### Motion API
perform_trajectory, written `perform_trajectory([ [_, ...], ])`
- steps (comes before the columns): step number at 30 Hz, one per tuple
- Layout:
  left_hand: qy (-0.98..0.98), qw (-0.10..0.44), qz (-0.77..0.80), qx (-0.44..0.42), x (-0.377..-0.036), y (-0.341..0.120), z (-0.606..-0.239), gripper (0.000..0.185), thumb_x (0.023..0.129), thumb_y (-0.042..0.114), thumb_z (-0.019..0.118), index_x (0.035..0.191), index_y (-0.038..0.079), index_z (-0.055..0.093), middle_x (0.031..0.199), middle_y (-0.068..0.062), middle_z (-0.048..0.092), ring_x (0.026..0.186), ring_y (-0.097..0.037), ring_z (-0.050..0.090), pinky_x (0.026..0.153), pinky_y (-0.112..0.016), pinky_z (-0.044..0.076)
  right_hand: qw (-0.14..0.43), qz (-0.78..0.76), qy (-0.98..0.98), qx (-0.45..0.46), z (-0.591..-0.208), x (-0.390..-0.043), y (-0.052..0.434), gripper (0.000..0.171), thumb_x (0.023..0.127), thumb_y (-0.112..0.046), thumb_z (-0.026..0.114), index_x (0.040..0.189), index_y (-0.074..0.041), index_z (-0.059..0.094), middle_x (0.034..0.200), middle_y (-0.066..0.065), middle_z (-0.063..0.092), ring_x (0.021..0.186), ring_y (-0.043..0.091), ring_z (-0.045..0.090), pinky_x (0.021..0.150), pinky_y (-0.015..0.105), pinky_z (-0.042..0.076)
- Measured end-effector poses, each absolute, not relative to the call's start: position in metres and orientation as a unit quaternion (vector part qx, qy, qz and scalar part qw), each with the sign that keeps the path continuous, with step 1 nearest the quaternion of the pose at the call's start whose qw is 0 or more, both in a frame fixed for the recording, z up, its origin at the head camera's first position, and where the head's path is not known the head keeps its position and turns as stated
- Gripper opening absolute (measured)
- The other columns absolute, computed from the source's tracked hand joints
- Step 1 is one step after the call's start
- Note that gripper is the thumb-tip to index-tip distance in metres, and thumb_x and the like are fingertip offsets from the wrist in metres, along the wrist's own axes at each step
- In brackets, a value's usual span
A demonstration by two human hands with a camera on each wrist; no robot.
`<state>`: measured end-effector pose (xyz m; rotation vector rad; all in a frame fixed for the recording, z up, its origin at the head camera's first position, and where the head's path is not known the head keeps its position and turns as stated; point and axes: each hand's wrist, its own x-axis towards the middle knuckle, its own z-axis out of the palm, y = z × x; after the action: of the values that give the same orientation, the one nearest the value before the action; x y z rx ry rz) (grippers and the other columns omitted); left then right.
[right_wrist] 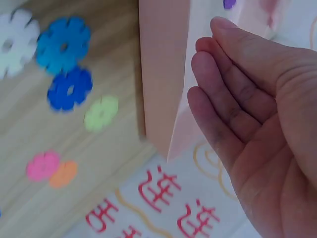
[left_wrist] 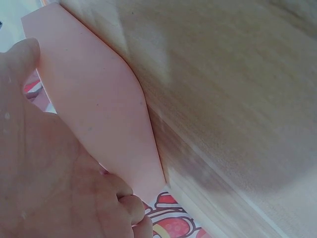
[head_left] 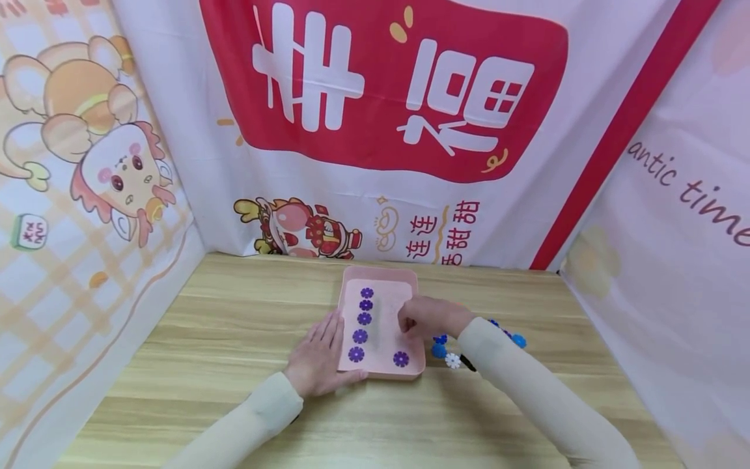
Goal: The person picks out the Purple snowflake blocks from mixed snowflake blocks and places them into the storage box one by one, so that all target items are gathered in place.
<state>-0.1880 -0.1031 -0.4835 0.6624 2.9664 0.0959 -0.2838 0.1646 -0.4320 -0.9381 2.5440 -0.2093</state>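
Pink tray (head_left: 381,277) sits mid-table on the wooden table (head_left: 205,339), near the back wall, long side running away from the person. Five purple flower discs (head_left: 363,318) lie in a column down its left half, one more purple disc (head_left: 401,358) sits alone at the near right corner.

Left hand (head_left: 321,357) lies flat on the table against the tray's left near edge, fingers straight and close together, thumb along the near rim by the corner. Left wrist view shows the palm (left_wrist: 44,163) up against the tray's pink side wall (left_wrist: 99,104); it steadies the tray and does not grip it.

Right hand (head_left: 428,317) is over the tray's right side, knuckles up, fingers bent downward toward the tray floor. In the head view, cannot tell if anything is pinched. Right wrist view shows the fingers (right_wrist: 233,99) loosely together, slightly bent, palm bare, with the tray's wall (right_wrist: 161,69) just beside them.

Loose discs lie on the table just right of the tray, partly behind the right sleeve (head_left: 527,384): a white disc (head_left: 452,360), a light blue one (head_left: 439,350), a dark blue one (head_left: 440,339). The right wrist view also shows a pale green disc (right_wrist: 101,113), a pink disc (right_wrist: 42,165) and an orange disc (right_wrist: 63,173) touching each other, all blurred.

Printed cloth banners (head_left: 381,98) wall the table on three sides.
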Motion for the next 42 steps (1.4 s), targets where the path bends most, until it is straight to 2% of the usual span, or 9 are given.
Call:
perform_trajectory([
  [10, 0.974, 0.051, 0.035, 0.220, -0.188, -0.103, -0.481, 0.120, 0.092, 0.086, 0.048, 0.164, -0.007, 0.025, 0.175, -0.025, 0.017, 0.163, -0.041, 0.022, 0.134, -0.052, 0.026, 0.181, -0.062, 0.922, -0.337, -0.409, -0.286, 0.221, 0.006, 0.094, -0.010, 0.080, 0.098, -0.015, 0.079, 0.090, -0.006, 0.074, 0.080, 0.008, 0.063, 0.079, 0.027, 0.060],
  [16, 0.974, 0.053, 0.039, 0.219, -0.187, -0.104, -0.481, 0.120, 0.092, 0.086, 0.049, 0.164, -0.007, 0.025, 0.175, -0.025, 0.017, 0.163, -0.041, 0.021, 0.134, -0.052, 0.026, 0.173, -0.065, 0.933, -0.308, -0.411, -0.282, 0.259, 0.012, 0.093, -0.011, 0.082, 0.096, -0.022, 0.077, 0.090, -0.008, 0.074, 0.081, 0.005, 0.062, 0.080, 0.026, 0.060],
  [26, 0.974, 0.052, 0.041, 0.218, -0.187, -0.104, -0.482, 0.120, 0.092, 0.086, 0.048, 0.164, -0.006, 0.025, 0.175, -0.025, 0.017, 0.163, -0.041, 0.021, 0.133, -0.052, 0.027, 0.172, -0.065, 0.947, -0.264, -0.432, -0.278, 0.315, 0.016, 0.092, -0.008, 0.081, 0.107, -0.008, 0.078, 0.098, 0.004, 0.077, 0.084, 0.010, 0.064, 0.083, 0.035, 0.063],
  [33, 0.971, 0.034, 0.064, 0.228, -0.189, -0.107, -0.487, 0.120, 0.092, 0.086, 0.048, 0.164, -0.008, 0.024, 0.174, -0.028, 0.018, 0.163, -0.045, 0.021, 0.134, -0.055, 0.024, 0.180, -0.092, 0.953, -0.227, -0.454, -0.278, 0.330, 0.022, 0.092, -0.008, 0.081, 0.114, -0.010, 0.078, 0.105, 0.003, 0.078, 0.098, 0.021, 0.073, 0.091, 0.043, 0.065],
  [42, 0.973, 0.049, 0.045, 0.221, -0.188, -0.106, -0.485, 0.120, 0.091, 0.086, 0.049, 0.164, -0.007, 0.026, 0.175, -0.026, 0.018, 0.163, -0.042, 0.021, 0.133, -0.053, 0.026, 0.182, -0.099, 0.955, -0.210, -0.470, -0.278, 0.330, 0.022, 0.089, -0.009, 0.084, 0.110, -0.013, 0.078, 0.100, -0.001, 0.076, 0.095, 0.017, 0.071, 0.091, 0.043, 0.064],
])
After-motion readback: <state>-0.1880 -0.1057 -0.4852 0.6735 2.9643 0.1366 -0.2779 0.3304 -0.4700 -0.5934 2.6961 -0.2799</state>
